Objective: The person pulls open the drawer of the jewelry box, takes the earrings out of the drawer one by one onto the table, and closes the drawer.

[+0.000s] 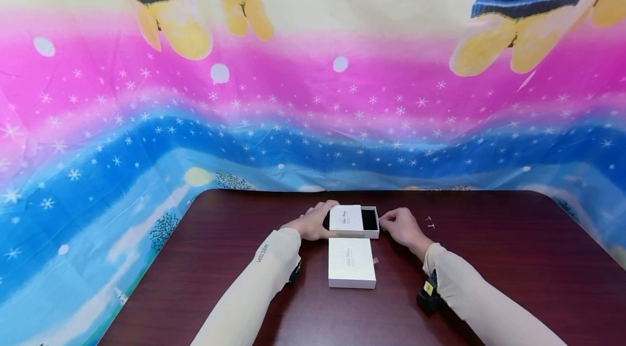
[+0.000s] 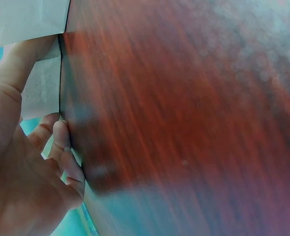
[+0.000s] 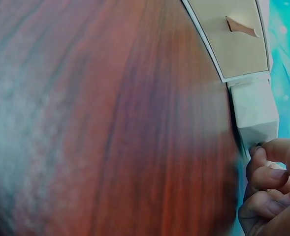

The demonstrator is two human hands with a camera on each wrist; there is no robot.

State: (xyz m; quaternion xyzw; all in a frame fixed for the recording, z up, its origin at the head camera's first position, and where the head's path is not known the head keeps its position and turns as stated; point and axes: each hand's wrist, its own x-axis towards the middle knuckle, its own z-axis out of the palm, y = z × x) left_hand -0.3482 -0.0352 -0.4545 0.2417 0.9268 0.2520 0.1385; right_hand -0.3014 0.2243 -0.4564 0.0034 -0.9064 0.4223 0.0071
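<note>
Two white boxes with small printing on top lie one behind the other. My left hand grips the left end of the far box in the head view, and some of its fingers are hidden behind it. A tray with a black inside stands out at the box's right. At the tray's right end, my right hand pinches with thumb and forefinger. Whatever lies between those fingertips hardly shows in the right wrist view. The near box is closed, with a brown ribbon tab on its right side.
The boxes lie on a dark reddish-brown table. Two small white pieces lie to the right of my right hand. A printed curtain hangs close behind the table's far edge.
</note>
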